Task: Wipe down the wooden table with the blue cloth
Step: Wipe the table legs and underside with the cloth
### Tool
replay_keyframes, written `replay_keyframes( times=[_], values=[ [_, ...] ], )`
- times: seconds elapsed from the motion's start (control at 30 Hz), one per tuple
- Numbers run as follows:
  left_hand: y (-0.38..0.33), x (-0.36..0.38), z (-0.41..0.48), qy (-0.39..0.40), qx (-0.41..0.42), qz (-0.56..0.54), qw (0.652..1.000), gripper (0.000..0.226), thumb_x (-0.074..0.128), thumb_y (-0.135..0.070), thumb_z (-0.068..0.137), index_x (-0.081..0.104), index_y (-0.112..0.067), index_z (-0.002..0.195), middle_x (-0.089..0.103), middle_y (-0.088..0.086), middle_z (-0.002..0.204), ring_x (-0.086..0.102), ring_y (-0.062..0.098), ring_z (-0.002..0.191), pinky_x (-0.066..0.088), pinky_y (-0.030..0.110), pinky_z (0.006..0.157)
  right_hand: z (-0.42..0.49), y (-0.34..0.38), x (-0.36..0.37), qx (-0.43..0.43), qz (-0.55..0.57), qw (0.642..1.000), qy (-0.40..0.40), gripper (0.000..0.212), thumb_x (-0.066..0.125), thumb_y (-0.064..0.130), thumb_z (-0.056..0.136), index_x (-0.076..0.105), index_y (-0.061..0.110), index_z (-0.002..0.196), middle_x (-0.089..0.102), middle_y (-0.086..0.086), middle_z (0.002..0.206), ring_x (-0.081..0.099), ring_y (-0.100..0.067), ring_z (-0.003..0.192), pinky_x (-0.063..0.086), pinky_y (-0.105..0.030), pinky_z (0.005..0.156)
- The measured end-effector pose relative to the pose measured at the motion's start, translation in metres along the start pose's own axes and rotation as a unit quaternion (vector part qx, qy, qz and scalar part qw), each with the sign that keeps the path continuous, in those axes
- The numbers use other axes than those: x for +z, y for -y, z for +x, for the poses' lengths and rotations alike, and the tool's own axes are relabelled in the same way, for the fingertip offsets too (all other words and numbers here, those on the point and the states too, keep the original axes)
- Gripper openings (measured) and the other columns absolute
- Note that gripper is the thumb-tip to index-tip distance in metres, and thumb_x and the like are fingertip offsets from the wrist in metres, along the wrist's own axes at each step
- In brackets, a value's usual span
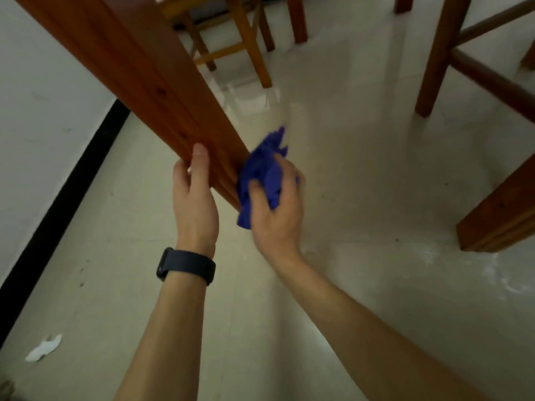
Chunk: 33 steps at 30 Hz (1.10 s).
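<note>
While I look down, my left hand (194, 198) holds a long wooden part of the desk (139, 59) that runs from the top left corner down to the middle. My thumb lies flat on the side that faces me, and my other fingers go round the back, where I cannot see them. On that wrist I wear a black band (188, 266).

My right hand (275, 209) is just beside it, on the other side of the wood. It grips the blue cloth (262, 175) – my fingers and thumb are curled round it, and the cloth is all bunched up. The cloth is pushed against the low end of the wood, and it hides that end. Some of the cloth sticks out above my fingers and some hangs below my thumb. The hand looks a bit blurry.

Under my arms is a pale floor (362, 198). A small white scrap (43, 348) lies on it near the bottom left. On the left is a white wall (34, 96) with a black strip (72, 175) where it meets the floor.

Far up at the top stands a yellow wooden chair (231, 39). At the top right are more brown wooden legs (437, 59) with bars between them – and lower on the right a thick wooden post (503, 215) stands on the floor, well apart from my hands.
</note>
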<state>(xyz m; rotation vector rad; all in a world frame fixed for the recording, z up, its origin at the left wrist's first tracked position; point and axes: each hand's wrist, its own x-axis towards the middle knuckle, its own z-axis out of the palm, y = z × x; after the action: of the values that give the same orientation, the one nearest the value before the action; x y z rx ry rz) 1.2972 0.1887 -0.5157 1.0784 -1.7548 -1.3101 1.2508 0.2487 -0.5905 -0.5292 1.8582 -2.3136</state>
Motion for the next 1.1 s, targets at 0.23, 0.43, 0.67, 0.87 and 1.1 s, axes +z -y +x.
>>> replay_keyframes(
  times=[0.23,0.43,0.67,0.87,1.1],
  values=[
    [0.0,0.01,-0.006,-0.03,-0.04,0.016,0.999,0.077,0.034,-0.079,0.083,0.037,-0.033,0.145,0.048,-0.015,0.14,0.048,0.016,0.13,0.036,0.052,0.112,-0.011,-0.11,-0.028,0.115,-0.272,0.925,0.238,0.072,0.055,0.018,0.093,0.02,0.043,0.15,0.034,-0.002,0.148,0.042,-0.024,0.129,0.038,-0.031,0.105],
    [-0.001,0.011,-0.009,-0.029,-0.03,0.038,0.998,0.065,0.035,-0.067,0.094,0.032,-0.032,0.148,0.045,-0.015,0.14,0.045,0.017,0.134,0.034,0.05,0.114,0.005,-0.098,-0.059,0.254,-0.2,0.929,0.178,0.051,0.051,0.014,0.088,0.048,0.035,0.135,0.05,-0.006,0.129,0.056,-0.028,0.114,0.044,-0.033,0.091],
    [0.002,0.013,-0.007,-0.039,-0.062,0.022,0.997,0.061,0.034,-0.07,0.094,0.033,-0.036,0.144,0.048,-0.018,0.136,0.047,0.013,0.129,0.037,0.052,0.111,0.002,-0.008,0.01,-0.139,-0.152,0.972,0.111,0.06,0.051,0.031,0.096,0.028,0.034,0.152,0.023,0.0,0.158,0.035,-0.021,0.131,0.031,-0.026,0.107],
    [0.001,0.022,-0.007,-0.064,-0.059,0.042,0.995,0.043,0.036,-0.068,0.095,0.034,-0.041,0.129,0.047,-0.033,0.111,0.048,0.01,0.117,0.036,0.049,0.112,-0.018,-0.134,-0.061,0.337,-0.257,0.837,0.347,0.075,0.055,0.013,0.09,0.021,0.026,0.155,0.037,-0.013,0.151,0.047,-0.031,0.128,0.041,-0.037,0.106],
    [0.01,0.03,-0.009,-0.086,-0.004,0.091,0.992,0.073,0.066,-0.06,0.083,0.033,-0.033,0.142,0.05,-0.02,0.121,0.054,0.006,0.113,0.044,0.023,0.088,0.018,-0.143,-0.051,0.394,-0.081,0.914,0.052,0.067,0.061,0.003,0.086,0.031,0.015,0.144,0.043,-0.002,0.132,0.053,-0.024,0.116,0.046,-0.035,0.095]
  ],
)
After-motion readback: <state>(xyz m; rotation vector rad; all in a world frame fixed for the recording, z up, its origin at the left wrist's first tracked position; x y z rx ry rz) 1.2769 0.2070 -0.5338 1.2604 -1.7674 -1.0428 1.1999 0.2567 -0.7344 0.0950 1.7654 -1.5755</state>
